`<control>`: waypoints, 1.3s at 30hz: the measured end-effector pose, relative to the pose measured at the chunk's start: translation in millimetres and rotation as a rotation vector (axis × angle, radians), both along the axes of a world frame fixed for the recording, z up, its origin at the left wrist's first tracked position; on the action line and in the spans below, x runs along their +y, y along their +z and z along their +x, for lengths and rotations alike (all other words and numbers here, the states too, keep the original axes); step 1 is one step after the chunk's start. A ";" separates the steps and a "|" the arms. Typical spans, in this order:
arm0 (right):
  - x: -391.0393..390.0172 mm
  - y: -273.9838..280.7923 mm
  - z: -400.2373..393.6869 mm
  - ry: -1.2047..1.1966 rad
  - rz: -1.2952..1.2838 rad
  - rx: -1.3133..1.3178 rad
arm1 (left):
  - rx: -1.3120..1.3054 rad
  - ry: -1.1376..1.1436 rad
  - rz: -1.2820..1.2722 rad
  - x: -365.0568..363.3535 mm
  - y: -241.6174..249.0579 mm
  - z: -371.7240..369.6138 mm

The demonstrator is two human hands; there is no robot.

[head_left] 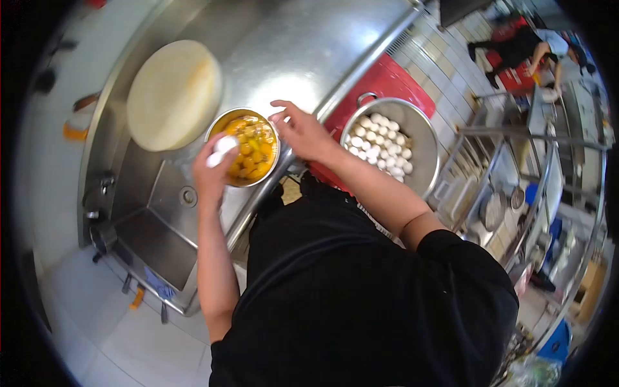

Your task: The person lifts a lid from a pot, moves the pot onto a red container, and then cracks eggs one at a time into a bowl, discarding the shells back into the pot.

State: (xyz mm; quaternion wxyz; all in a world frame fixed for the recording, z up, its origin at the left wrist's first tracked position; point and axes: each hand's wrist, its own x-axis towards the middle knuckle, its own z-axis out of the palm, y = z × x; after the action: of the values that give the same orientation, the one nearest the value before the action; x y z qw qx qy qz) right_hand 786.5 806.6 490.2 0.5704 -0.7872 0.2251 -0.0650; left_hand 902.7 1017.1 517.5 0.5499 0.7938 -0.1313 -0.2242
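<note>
My left hand [213, 174] is closed around white eggs [225, 145], apparently two, at the left rim of a round metal bowl [276, 169]. Inside the bowl lie many raw yolks and egg white [253, 155]. My right hand [302, 134] is at the bowl's right side, fingers apart and bent, with nothing visible in it. To the right, a large steel pot [422, 151] holds many whole white eggs [380, 143]; it stands on a red surface [401, 79].
A thick round cutting board [173, 95] lies on the steel counter [277, 42], behind the bowl. The sink basin [155, 238] and tap [103, 184] are at left. Metal shelving [500, 155] with containers stands at right. Another person [522, 51] bends over farther off.
</note>
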 end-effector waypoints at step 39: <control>-109.9 -85.0 -176.9 -0.511 0.916 -0.132 | -0.209 0.681 0.520 326.0 25.7 -79.7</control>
State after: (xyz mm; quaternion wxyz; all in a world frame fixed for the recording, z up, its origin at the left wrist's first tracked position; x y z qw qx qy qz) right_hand 609.6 696.7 405.2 0.8349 -0.3716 0.3788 -0.1461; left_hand 823.0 1343.1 543.1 0.3583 0.9221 0.1437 0.0260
